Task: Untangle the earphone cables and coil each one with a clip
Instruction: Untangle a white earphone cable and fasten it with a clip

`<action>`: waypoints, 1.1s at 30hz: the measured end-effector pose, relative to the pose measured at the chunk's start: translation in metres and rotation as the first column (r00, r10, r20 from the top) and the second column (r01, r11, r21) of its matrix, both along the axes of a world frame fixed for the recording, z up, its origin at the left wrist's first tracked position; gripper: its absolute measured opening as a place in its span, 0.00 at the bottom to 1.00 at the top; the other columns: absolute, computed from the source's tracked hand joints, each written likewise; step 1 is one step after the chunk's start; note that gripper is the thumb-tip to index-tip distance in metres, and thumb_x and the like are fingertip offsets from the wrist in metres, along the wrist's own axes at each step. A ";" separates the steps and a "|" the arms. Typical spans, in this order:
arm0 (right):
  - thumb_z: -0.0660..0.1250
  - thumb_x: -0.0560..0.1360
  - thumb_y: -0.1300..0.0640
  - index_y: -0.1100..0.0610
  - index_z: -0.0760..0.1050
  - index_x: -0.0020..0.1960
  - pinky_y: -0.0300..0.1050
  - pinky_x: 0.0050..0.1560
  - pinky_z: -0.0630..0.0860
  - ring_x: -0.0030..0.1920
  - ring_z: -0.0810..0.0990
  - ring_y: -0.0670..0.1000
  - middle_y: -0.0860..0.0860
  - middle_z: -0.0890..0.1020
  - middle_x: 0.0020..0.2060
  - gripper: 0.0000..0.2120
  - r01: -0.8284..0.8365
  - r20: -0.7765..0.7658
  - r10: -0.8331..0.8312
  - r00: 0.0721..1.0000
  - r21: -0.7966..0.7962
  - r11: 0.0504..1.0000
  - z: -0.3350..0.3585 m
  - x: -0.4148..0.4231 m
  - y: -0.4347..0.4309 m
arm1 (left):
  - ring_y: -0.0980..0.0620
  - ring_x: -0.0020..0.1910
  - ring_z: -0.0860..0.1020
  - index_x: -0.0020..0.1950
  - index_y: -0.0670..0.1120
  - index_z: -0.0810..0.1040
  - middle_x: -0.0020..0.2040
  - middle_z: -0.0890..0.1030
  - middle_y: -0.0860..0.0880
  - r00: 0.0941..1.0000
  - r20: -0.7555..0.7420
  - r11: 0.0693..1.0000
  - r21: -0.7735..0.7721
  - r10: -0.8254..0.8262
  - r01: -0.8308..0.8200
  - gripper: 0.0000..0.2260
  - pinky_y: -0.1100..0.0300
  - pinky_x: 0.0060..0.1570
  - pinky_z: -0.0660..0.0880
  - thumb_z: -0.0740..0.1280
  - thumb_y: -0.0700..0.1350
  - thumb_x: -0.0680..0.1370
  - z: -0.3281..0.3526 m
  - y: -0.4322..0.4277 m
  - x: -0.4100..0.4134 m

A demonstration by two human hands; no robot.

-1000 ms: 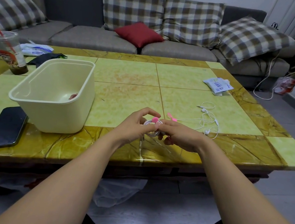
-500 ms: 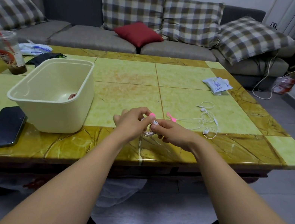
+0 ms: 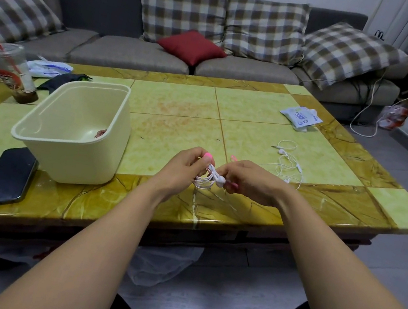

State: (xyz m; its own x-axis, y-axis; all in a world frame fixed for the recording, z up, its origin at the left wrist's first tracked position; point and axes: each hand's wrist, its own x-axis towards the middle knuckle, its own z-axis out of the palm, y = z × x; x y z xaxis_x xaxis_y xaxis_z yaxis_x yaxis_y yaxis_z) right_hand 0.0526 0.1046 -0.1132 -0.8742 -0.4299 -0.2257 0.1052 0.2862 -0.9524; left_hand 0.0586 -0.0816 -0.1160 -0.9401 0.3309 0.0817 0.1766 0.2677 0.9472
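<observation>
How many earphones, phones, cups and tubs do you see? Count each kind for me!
Earphones: 2 (coiled earphones, loose earphones)
Phones: 1
Cups: 1
Tubs: 1
Total: 5

Grey sofa (image 3: 139, 53), plaid cushions (image 3: 182, 0), yellow-green tiled table (image 3: 179, 101), grey floor (image 3: 383, 257).
</observation>
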 end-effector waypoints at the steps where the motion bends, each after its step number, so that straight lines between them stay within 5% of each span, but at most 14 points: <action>1: 0.59 0.78 0.65 0.70 0.79 0.47 0.40 0.37 0.65 0.32 0.66 0.46 0.55 0.72 0.35 0.11 -0.016 -0.007 0.016 1.000 0.036 0.999 -0.002 0.000 0.002 | 0.56 0.33 0.68 0.45 0.45 0.76 0.34 0.73 0.51 1.000 -0.003 1.000 -0.009 -0.016 0.015 0.12 0.66 0.33 0.65 0.58 0.48 0.83 0.000 0.000 0.001; 5: 0.71 0.74 0.65 0.62 0.83 0.44 0.38 0.35 0.70 0.32 0.71 0.46 0.55 0.79 0.36 0.03 0.178 -0.025 -0.176 0.984 0.088 0.980 -0.005 -0.004 0.008 | 0.58 0.32 0.68 0.44 0.45 0.76 0.35 0.74 0.53 0.998 -0.007 0.996 -0.055 -0.069 0.068 0.11 0.66 0.34 0.66 0.59 0.46 0.83 -0.001 0.001 0.002; 9: 0.75 0.69 0.67 0.61 0.81 0.40 0.40 0.37 0.74 0.33 0.77 0.48 0.54 0.81 0.35 0.04 0.410 -0.115 -0.424 0.898 -0.133 0.903 0.001 -0.004 0.001 | 0.56 0.34 0.70 0.47 0.43 0.73 0.36 0.74 0.53 0.999 -0.040 0.980 -0.196 0.026 -0.034 0.10 0.61 0.36 0.67 0.60 0.47 0.83 -0.006 0.007 0.000; 16: 0.72 0.74 0.64 0.65 0.83 0.51 0.45 0.56 0.80 0.50 0.85 0.55 0.62 0.85 0.48 0.07 0.126 -0.102 -0.149 0.983 -0.205 0.971 0.008 0.008 -0.019 | 0.51 0.36 0.70 0.43 0.46 0.70 0.38 0.75 0.50 0.955 -0.100 0.931 -0.214 0.279 -0.294 0.11 0.56 0.38 0.67 0.59 0.48 0.83 -0.013 0.008 -0.009; 19: 0.72 0.72 0.68 0.65 0.83 0.52 0.45 0.54 0.80 0.50 0.85 0.56 0.60 0.86 0.46 0.08 0.158 -0.174 -0.189 0.966 -0.181 0.971 0.006 0.008 -0.021 | 0.49 0.39 0.74 0.46 0.43 0.73 0.39 0.77 0.48 0.948 -0.043 0.943 -0.096 0.315 -0.317 0.10 0.51 0.42 0.72 0.59 0.47 0.83 -0.007 0.009 -0.007; 25: 0.79 0.66 0.63 0.59 0.81 0.46 0.44 0.48 0.79 0.42 0.81 0.50 0.56 0.84 0.42 0.10 0.274 -0.299 -0.308 0.903 -0.151 0.950 0.001 0.007 -0.026 | 0.53 0.40 0.77 0.53 0.40 0.74 0.42 0.80 0.46 0.957 -0.055 0.958 -0.025 0.283 -0.285 0.11 0.60 0.41 0.74 0.59 0.47 0.83 -0.001 0.013 0.000; 29: 0.77 0.70 0.55 0.53 0.74 0.60 0.45 0.59 0.75 0.54 0.79 0.47 0.51 0.81 0.54 0.22 0.253 -0.195 -0.265 0.944 -0.085 0.964 -0.003 0.004 -0.021 | 0.56 0.36 0.77 0.51 0.40 0.74 0.40 0.80 0.48 0.955 -0.074 0.958 0.022 0.287 -0.286 0.09 0.64 0.38 0.74 0.61 0.46 0.82 0.001 0.013 0.000; 33: 0.74 0.73 0.61 0.59 0.73 0.64 0.37 0.49 0.72 0.45 0.83 0.44 0.52 0.83 0.43 0.21 0.170 -0.065 -0.180 0.982 -0.130 0.977 0.001 0.006 -0.021 | 0.48 0.43 0.79 0.49 0.43 0.75 0.44 0.81 0.46 0.960 -0.124 0.962 -0.072 0.252 -0.262 0.10 0.47 0.47 0.77 0.61 0.50 0.82 -0.003 0.011 -0.001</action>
State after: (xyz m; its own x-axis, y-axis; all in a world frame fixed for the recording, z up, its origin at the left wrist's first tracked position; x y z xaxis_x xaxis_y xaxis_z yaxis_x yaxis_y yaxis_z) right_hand 0.0591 0.0839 -0.1122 -0.9509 -0.2890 -0.1103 0.0689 0.1496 -0.9863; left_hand 0.0572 -0.0702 -0.1194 -0.9807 0.0898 0.1739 0.1954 0.3985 0.8961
